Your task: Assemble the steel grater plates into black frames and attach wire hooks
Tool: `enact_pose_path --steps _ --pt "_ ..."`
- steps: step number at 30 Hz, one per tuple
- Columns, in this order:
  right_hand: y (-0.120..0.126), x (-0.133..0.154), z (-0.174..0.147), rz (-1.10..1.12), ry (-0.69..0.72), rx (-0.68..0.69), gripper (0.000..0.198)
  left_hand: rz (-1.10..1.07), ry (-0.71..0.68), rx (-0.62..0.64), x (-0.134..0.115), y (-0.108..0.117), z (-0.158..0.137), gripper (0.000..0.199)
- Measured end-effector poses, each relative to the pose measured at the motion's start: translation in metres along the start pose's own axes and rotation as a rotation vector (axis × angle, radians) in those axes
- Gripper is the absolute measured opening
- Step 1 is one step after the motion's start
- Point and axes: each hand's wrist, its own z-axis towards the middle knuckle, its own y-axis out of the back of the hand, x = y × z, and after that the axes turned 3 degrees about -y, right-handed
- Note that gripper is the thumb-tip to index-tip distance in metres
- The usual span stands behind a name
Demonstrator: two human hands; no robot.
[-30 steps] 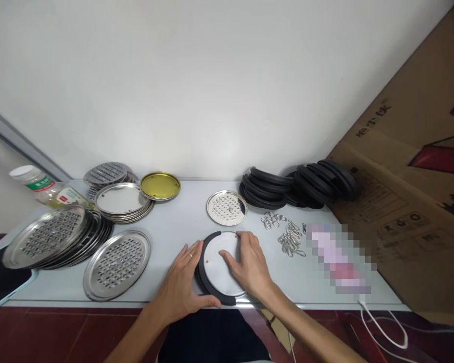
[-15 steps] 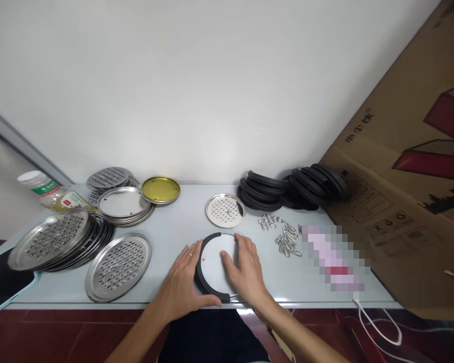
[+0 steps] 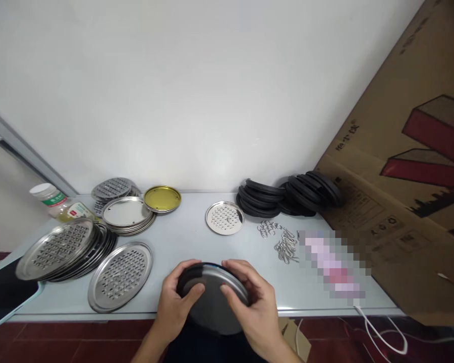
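Note:
Between my two hands a round metal disc [image 3: 215, 310] with black edging stands tilted up at the table's front edge, its dark grey face toward me. My left hand [image 3: 176, 297] grips its left side, thumb on the face and fingers behind the rim. On the opposite side my right hand [image 3: 259, 302] holds it the same way. Beyond them a shiny round grater plate [image 3: 225, 218] lies flat. Left of my left hand rests a larger oval-looking grater plate [image 3: 119, 277]. Small metal rings [image 3: 268, 228] and metal clips [image 3: 286, 247] lie in loose heaps to the right.
Curved black edging strips [image 3: 261, 196] are piled at the back right beside a cardboard box [image 3: 366, 227]. Stacked grater plates [image 3: 56, 252], plain silver discs [image 3: 126, 212], a gold disc [image 3: 162, 198], a jar [image 3: 55, 199] and a phone [image 3: 11, 292] occupy the left.
The disc was lying on the table with a white face up, black edging around its left side. It is now lifted, tilted and drawn toward me, with both hands closed on its rim.

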Motion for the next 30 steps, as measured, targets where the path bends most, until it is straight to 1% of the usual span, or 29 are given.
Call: enact_pose_path --steps 2,3,4,5,6,8,9,10,13,15,17,21,24,30 --pt "-0.002 0.006 -0.006 0.025 0.06 0.025 0.04 -0.064 -0.004 -0.119 0.003 0.004 -0.009 0.045" --pt "-0.001 0.007 -0.008 0.031 0.08 0.046 0.045 -0.088 -0.027 -0.176 0.004 0.005 -0.014 0.044" --pt "0.001 0.007 -0.01 0.027 0.098 0.072 0.046 -0.12 -0.063 -0.218 0.005 0.006 -0.018 0.042" --pt "0.002 0.007 -0.012 0.018 0.11 0.098 0.043 -0.164 -0.109 -0.227 0.003 0.007 -0.023 0.039" --pt "0.004 0.007 -0.013 0.009 0.116 0.119 0.037 -0.211 -0.157 -0.195 0.0 0.006 -0.026 0.037" --pt "0.007 0.008 -0.017 -0.006 0.119 0.149 0.028 -0.274 -0.245 -0.074 -0.01 0.003 -0.031 0.035" --pt "0.008 0.009 -0.018 -0.022 0.131 0.158 0.028 -0.266 -0.279 -0.028 -0.016 0.002 -0.032 0.037" --pt "0.01 0.012 -0.019 -0.049 0.152 0.168 0.03 -0.231 -0.304 -0.011 -0.023 0.0 -0.032 0.04" --pt "0.014 0.022 -0.015 -0.183 0.258 0.237 0.035 -0.119 -0.341 -0.053 -0.039 -0.003 -0.031 0.05" --pt "0.017 0.028 -0.009 -0.285 0.315 0.298 0.035 -0.115 -0.351 -0.038 -0.045 -0.005 -0.028 0.054" --pt "0.019 0.031 -0.001 -0.367 0.334 0.338 0.033 -0.121 -0.341 -0.006 -0.048 -0.009 -0.024 0.046" --pt "0.018 0.026 0.01 -0.459 0.312 0.372 0.032 -0.122 -0.282 -0.01 -0.044 -0.016 -0.016 0.02" --pt "0.016 0.019 0.012 -0.447 0.303 0.366 0.034 -0.119 -0.266 -0.002 -0.04 -0.017 -0.013 0.015" --pt "0.012 0.012 0.014 -0.348 0.239 0.248 0.038 -0.083 -0.247 -0.028 -0.038 -0.016 -0.01 0.015"
